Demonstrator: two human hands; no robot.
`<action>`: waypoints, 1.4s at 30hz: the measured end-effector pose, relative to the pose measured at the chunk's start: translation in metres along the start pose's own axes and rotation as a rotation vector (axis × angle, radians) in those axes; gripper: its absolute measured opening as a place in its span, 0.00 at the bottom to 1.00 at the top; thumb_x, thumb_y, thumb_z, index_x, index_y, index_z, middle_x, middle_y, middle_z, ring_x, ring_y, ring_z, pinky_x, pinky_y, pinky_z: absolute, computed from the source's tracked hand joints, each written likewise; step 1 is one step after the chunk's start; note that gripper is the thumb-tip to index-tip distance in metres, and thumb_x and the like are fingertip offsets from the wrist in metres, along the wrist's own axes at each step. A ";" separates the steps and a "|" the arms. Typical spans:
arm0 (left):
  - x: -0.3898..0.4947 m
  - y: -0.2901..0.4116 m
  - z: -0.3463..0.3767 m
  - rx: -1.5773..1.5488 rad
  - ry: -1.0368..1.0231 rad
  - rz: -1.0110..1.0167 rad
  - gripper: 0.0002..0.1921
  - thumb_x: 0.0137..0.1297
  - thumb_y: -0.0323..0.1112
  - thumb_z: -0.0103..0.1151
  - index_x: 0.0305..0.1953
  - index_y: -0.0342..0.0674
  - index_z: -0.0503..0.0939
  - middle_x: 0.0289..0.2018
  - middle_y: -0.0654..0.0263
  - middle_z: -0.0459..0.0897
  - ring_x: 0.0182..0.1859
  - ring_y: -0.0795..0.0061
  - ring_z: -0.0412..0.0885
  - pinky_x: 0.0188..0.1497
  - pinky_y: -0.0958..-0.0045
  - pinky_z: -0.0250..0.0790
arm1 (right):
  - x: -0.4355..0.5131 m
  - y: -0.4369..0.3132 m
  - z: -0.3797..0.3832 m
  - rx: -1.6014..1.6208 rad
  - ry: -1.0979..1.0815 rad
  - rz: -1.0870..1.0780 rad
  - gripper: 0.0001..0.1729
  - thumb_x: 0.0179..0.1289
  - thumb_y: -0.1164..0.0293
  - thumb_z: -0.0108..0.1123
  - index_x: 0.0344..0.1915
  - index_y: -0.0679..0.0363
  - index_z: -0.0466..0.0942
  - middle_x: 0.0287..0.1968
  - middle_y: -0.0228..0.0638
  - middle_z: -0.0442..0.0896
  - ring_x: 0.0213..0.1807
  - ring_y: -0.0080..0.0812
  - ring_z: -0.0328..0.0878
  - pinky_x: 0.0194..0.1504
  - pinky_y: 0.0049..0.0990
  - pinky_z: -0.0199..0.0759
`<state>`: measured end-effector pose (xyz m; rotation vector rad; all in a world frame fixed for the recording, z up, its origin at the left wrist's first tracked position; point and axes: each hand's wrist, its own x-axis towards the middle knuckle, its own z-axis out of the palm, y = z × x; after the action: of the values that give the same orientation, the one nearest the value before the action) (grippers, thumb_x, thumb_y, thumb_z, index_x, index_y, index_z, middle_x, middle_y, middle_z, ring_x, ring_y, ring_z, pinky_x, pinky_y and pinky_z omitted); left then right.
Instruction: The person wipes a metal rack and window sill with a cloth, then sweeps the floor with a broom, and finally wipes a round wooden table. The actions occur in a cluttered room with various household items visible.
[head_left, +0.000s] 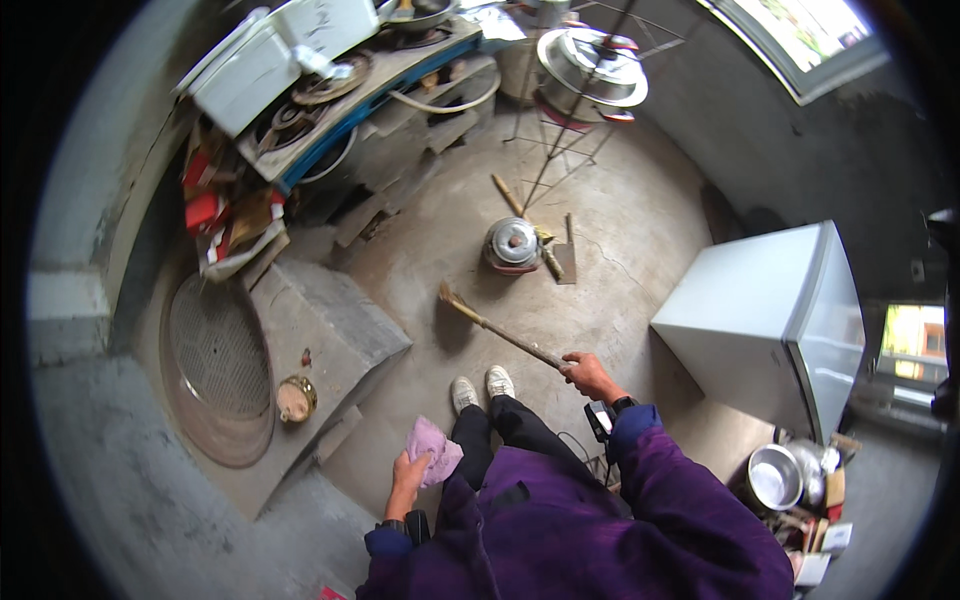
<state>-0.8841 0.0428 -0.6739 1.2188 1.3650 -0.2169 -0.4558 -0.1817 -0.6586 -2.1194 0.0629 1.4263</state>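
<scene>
My left hand (409, 474) grips a crumpled pink cloth (434, 450) beside my left leg. A long wooden stick (520, 344), its far end worn and frayed like an old brush or broom, is held in my right hand (588, 375). That frayed end points away from me, above the concrete floor or touching it; which, I cannot tell. Farther forward, a metal kettle (514, 241) with a round lid knob stands on the floor. Close to its right lie a flat dustpan-like piece (565, 262) and a short yellowish stick (553, 264).
A concrete block stove with a large round perforated lid (221, 345) and a jar (296, 398) stands at the left. A gas stove counter (360, 105) lies beyond. A steel pot (592, 67) is at the back, a white refrigerator (742, 300) at the right, metal basins (774, 477) below it.
</scene>
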 end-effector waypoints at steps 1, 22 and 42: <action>0.010 0.007 -0.002 0.036 -0.026 0.005 0.19 0.62 0.35 0.65 0.52 0.31 0.80 0.43 0.60 0.86 0.42 0.70 0.84 0.48 0.67 0.76 | -0.007 0.014 -0.006 -0.011 0.020 0.030 0.28 0.64 0.67 0.63 0.65 0.59 0.76 0.29 0.37 0.84 0.18 0.24 0.71 0.18 0.29 0.64; 0.045 0.126 0.074 0.416 -0.114 0.060 0.23 0.55 0.36 0.66 0.50 0.27 0.81 0.41 0.56 0.87 0.42 0.69 0.84 0.43 0.65 0.76 | -0.077 0.288 -0.060 1.345 0.371 0.449 0.09 0.62 0.77 0.52 0.42 0.56 0.74 0.25 0.40 0.75 0.17 0.33 0.70 0.14 0.32 0.59; 0.018 0.283 0.306 0.648 -0.270 0.141 0.21 0.56 0.39 0.64 0.48 0.33 0.84 0.34 0.60 0.86 0.29 0.72 0.82 0.25 0.68 0.71 | 0.021 0.151 -0.228 1.505 0.194 0.043 0.46 0.60 0.82 0.56 0.78 0.54 0.53 0.28 0.37 0.77 0.19 0.26 0.67 0.19 0.27 0.58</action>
<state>-0.4830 -0.0558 -0.6165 1.7381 0.9904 -0.7366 -0.3091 -0.4115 -0.6820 -0.9335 0.9277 0.6741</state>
